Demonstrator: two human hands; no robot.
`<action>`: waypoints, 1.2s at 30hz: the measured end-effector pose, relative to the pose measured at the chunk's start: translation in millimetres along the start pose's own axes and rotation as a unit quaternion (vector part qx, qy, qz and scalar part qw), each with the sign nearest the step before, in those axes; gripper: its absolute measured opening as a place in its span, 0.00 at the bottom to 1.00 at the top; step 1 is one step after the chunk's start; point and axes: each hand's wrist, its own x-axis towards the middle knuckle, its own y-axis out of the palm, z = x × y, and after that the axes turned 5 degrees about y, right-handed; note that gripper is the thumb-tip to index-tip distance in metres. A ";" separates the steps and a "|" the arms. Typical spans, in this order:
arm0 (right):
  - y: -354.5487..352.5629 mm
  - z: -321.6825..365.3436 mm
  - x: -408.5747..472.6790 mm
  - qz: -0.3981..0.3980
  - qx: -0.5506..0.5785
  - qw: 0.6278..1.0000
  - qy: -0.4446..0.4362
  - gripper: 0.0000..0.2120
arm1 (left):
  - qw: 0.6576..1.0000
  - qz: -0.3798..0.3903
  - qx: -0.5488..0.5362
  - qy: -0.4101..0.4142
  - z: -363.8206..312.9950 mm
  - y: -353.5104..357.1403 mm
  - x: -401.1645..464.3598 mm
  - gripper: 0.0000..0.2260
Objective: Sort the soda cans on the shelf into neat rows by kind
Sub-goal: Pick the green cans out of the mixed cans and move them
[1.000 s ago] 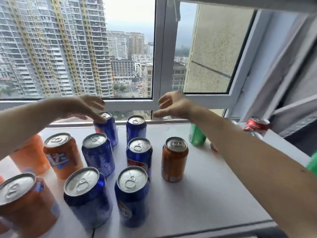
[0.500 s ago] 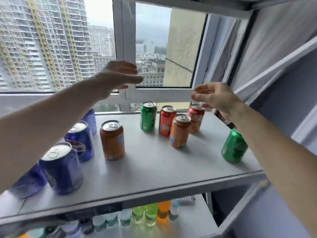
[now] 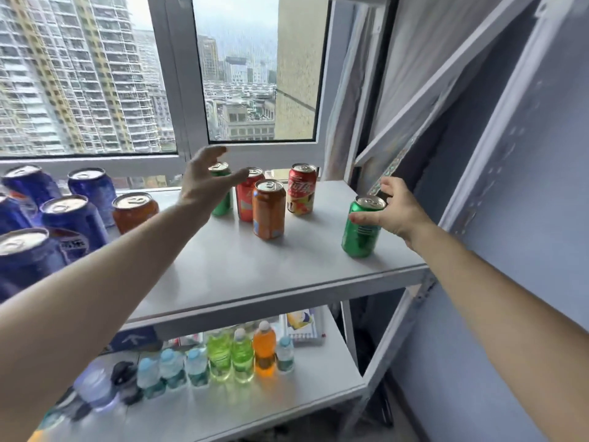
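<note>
Two hands: both spread, gripping nothing yet.
Right hand (image 3: 393,210): touching green can (image 3: 361,229), right of frame, near shelf (image 3: 255,275) edge.
Left hand (image 3: 207,183): hovering before back green can (image 3: 221,189), centre.
Risk: clumsy push, can tipped off edge.

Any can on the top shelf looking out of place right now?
Yes: one green can stands alone near the shelf's right front corner, away from the other green can at the back. Right hand is reaching it.
</note>
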 end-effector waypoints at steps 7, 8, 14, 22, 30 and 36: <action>22.3 -32.9 4.8 -0.041 -0.003 0.998 0.042 0.39 | 0.991 -0.023 0.123 -0.038 47.6 -13.6 -2.5 0.34; 24.4 -32.5 6.6 -0.046 -0.006 0.998 0.039 0.38 | 0.990 -0.023 0.131 -0.049 54.8 -14.8 -1.1 0.34; 42.1 -24.6 16.5 -0.050 0.005 0.999 0.017 0.35 | 0.989 -0.006 0.107 -0.099 83.7 -7.7 22.7 0.40; 54.9 -18.6 24.9 -0.031 0.022 0.999 0.004 0.34 | 0.994 0.005 0.021 -0.110 96.3 9.3 50.3 0.27; 47.0 10.9 17.1 -0.037 0.014 0.999 -0.023 0.34 | 0.994 -0.009 0.021 -0.111 66.6 -9.7 55.7 0.25; 35.4 78.7 -13.1 -0.028 0.027 0.996 -0.080 0.36 | 0.997 0.020 -0.006 -0.070 -3.0 -48.9 60.3 0.25</action>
